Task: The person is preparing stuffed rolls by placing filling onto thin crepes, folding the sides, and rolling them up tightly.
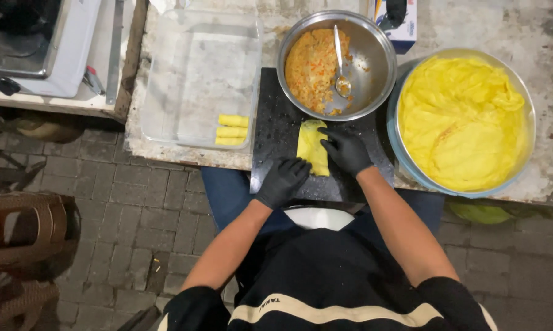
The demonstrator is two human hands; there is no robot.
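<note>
While both black-gloved hands pressed on it, the folded yellow wrap lay on the black board at the frame's centre. The left hand grasped its lower end; the right hand gripped its right edge. Above sat a steel bowl of filling with a spoon.

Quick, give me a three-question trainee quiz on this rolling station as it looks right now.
1. True or false: both gloved hands, left hand and right hand, touch the yellow wrap on the black board.
2. How many finished rolls lie in the clear tray?
3. The spoon rests in: A) the steel bowl of filling, B) the pan of yellow sheets.

Key: 1 true; 2 three; 3 A.
</note>
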